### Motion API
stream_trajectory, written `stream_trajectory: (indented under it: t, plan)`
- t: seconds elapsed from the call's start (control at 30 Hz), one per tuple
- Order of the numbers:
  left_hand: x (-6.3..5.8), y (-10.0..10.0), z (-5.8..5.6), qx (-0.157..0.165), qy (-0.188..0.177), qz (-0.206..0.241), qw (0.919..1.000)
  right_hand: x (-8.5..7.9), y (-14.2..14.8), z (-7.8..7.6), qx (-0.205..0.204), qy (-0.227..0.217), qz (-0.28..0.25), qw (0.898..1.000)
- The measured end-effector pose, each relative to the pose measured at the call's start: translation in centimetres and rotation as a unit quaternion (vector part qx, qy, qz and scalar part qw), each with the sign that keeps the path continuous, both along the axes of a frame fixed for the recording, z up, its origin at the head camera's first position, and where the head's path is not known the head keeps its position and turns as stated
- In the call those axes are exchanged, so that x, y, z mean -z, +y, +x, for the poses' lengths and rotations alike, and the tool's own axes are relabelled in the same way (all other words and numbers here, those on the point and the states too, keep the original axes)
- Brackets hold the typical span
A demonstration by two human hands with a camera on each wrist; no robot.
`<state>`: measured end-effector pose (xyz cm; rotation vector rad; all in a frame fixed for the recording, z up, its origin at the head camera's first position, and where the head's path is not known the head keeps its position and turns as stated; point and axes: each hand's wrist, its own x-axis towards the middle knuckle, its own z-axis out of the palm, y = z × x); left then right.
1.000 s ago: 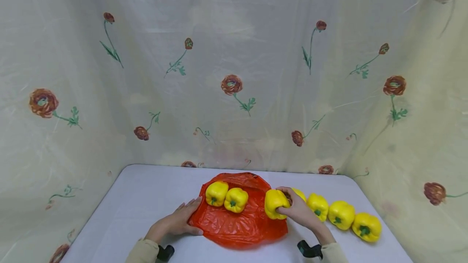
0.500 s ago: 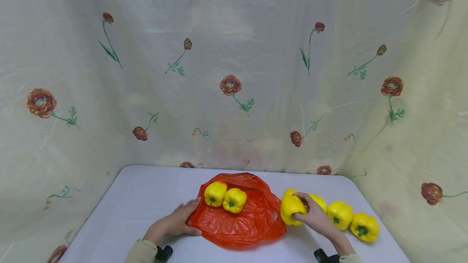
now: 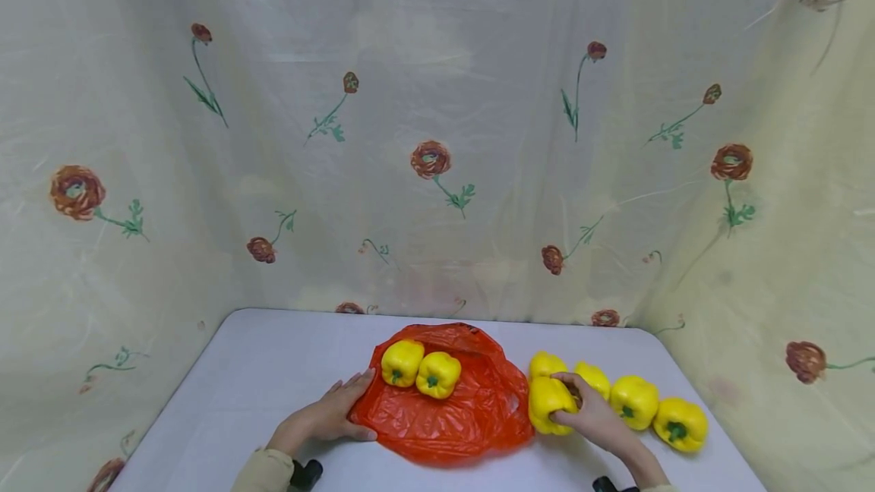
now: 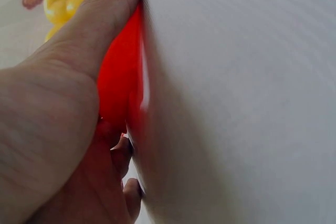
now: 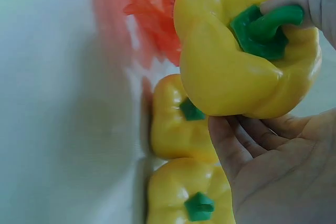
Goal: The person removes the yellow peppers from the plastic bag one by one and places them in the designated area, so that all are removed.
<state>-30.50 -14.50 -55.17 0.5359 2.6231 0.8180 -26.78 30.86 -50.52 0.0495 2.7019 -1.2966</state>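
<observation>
My right hand point(image 3: 596, 416) grips a yellow bell pepper point(image 3: 549, 405) just beyond the right edge of a red plastic bag point(image 3: 472, 424). In the right wrist view, the thumb lies by the green stem of this pepper point(image 5: 236, 61) and the fingers are under its side. Two yellow bell peppers, a left one point(image 3: 402, 362) and a right one point(image 3: 438, 375), sit on the bag. With fingers extended, my left hand point(image 3: 333, 410) rests against the bag's left edge; its thumb point(image 4: 100, 24) touches the red plastic in the left wrist view.
Several more yellow bell peppers stand in a slanting row at the right, from one behind the held pepper point(image 3: 547, 363) to the nearest one point(image 3: 681, 424). A white table point(image 3: 273, 355) carries everything. Flowered curtain point(image 3: 437, 249) encloses its back and sides.
My right hand has carried the pepper rightward off the bag's right side, then toward me. A pepper behind it shows more fully. My left hand and the bag stay about where they were.
</observation>
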Motion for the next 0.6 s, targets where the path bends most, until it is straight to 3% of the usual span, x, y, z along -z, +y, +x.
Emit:
stream_trajectory:
  t: [0.27,0.6]
  plan:
    - [0.0,0.0,-0.1,-0.001,0.001,-0.001,1.0,1.1,-0.1,0.3,-0.007,-0.007,0.019,1.0]
    - [0.4,0.0,-0.2,-0.001,0.003,-0.002,1.0,2.6,-0.4,0.6,-0.002,-0.024,0.003,1.0]
